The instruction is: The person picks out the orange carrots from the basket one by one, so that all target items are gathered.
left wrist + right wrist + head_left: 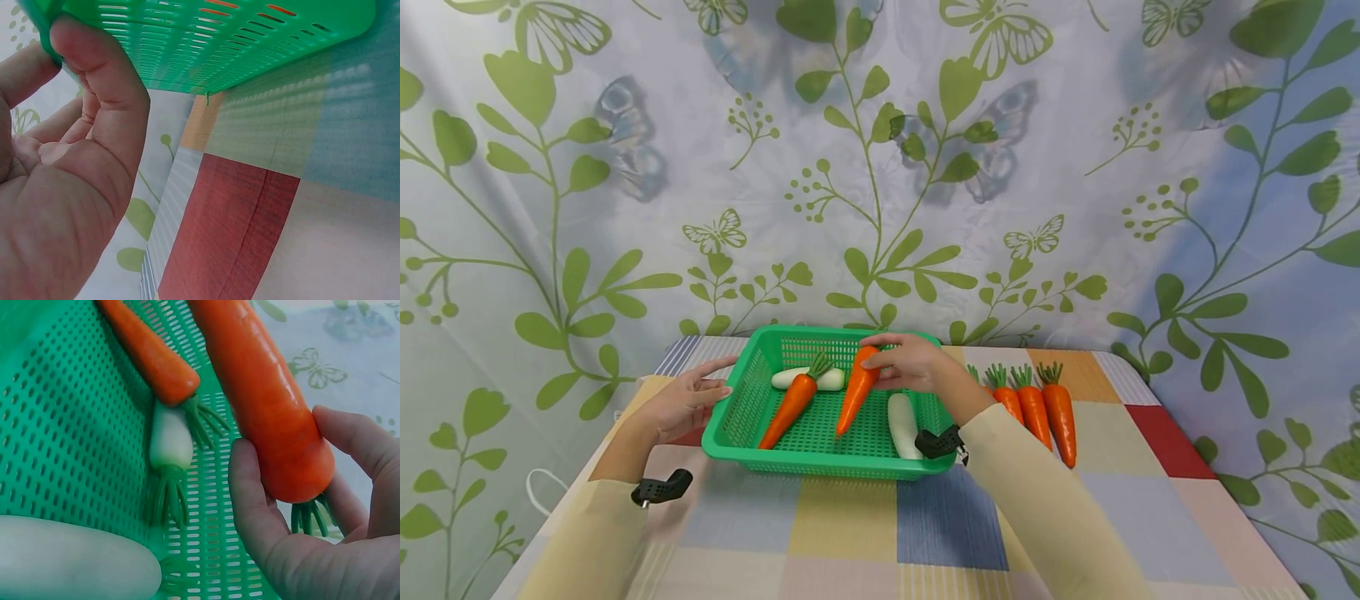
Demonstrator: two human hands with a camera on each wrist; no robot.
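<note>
My right hand (910,364) grips a carrot (856,392) near its thick top, thumb and fingers on opposite sides. The carrot is held over the green plastic basket (827,465), its tip pointing down, and its green stalks (309,515) show between the fingers. My left hand (681,404) pinches the basket's left rim, with the thumb (84,47) against it. Inside the basket, another carrot (788,410) lies across a white radish (786,378) at the left. A second white radish (902,425) lies at the right, partly behind my right wrist.
Several carrots (1060,423) with green tops lie in a row on the checked tablecloth (842,517), right of the basket; my right arm hides part of them. A patterned curtain (880,167) hangs behind the table. A white cable (535,492) loops by the left edge.
</note>
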